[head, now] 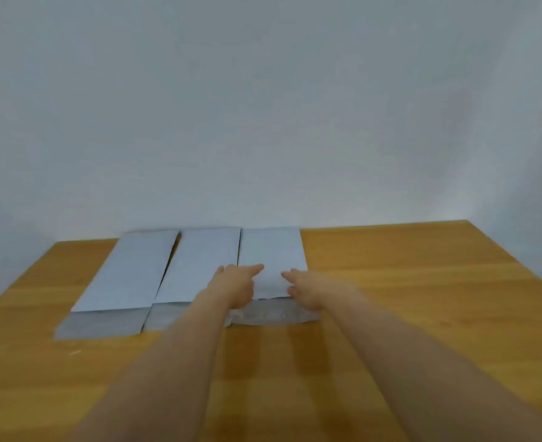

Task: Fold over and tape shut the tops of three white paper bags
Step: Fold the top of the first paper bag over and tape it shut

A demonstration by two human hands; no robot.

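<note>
Three white paper bags lie flat side by side on a wooden table (406, 282): the left bag (129, 272), the middle bag (196, 266) and the right bag (271, 250). Each shows a grey band along its near end. My left hand (236, 287) rests on the near left part of the right bag, its index finger stretched forward. On the same bag's near right part lies my right hand (307, 290), fingers extended. Both hands press the paper near its front edge. No tape is visible.
A plain pale wall rises directly behind the table's far edge. The table's left edge slants near the left bag. Bare wood stretches to the right of the bags and in front of them under my forearms.
</note>
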